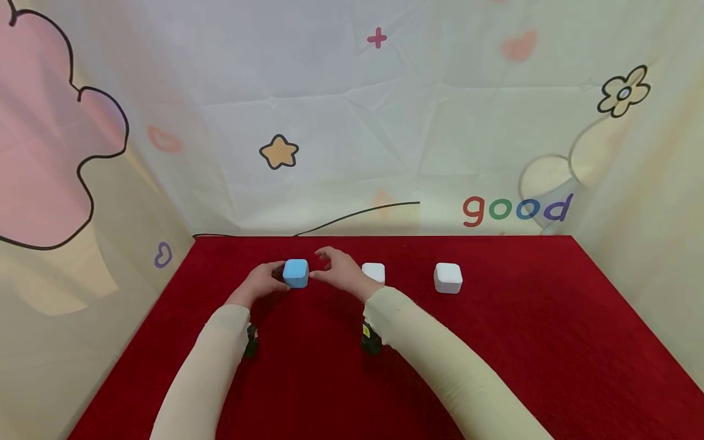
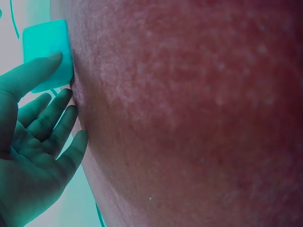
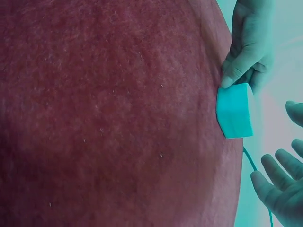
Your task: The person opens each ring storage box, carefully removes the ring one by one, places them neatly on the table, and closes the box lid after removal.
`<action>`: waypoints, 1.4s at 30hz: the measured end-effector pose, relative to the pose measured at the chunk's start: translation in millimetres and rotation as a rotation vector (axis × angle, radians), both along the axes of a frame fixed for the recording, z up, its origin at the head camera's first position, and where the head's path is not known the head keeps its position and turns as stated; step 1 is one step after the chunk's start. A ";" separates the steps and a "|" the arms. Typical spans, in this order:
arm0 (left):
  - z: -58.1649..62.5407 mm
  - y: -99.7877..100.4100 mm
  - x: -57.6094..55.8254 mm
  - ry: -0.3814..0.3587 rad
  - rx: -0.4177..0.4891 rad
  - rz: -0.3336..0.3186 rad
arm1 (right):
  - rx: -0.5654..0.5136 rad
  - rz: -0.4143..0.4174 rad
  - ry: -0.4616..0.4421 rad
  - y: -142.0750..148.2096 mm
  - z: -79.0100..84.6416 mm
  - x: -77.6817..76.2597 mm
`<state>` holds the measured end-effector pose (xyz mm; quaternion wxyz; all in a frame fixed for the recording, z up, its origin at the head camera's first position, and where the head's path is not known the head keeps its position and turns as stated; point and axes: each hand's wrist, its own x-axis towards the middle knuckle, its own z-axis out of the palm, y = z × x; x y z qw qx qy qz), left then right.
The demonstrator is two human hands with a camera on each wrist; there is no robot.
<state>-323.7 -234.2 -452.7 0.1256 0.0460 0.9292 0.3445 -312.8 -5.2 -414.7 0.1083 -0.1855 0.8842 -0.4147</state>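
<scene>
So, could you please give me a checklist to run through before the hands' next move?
1. Blue cube between both hands: ok.
2. Left hand beside the cube: ok.
3. Left hand's contact firm: cannot tell.
4. Right hand touching the cube: not ok; the right wrist view shows a gap.
5. Right hand clear of the partly hidden white cube: cannot tell.
6. Rightmost white cube apart from both hands: ok.

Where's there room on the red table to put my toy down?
Try the big patch between the rightmost white block and the right edge of the table, or the front, between both sleeves. It's crowded around the blue block: left hand on one side, right hand on the other.
</scene>
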 end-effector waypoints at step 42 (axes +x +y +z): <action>-8.9 -3.1 -6.8 0.046 -0.029 -0.056 | -0.030 0.004 0.010 -40.5 -26.6 2.1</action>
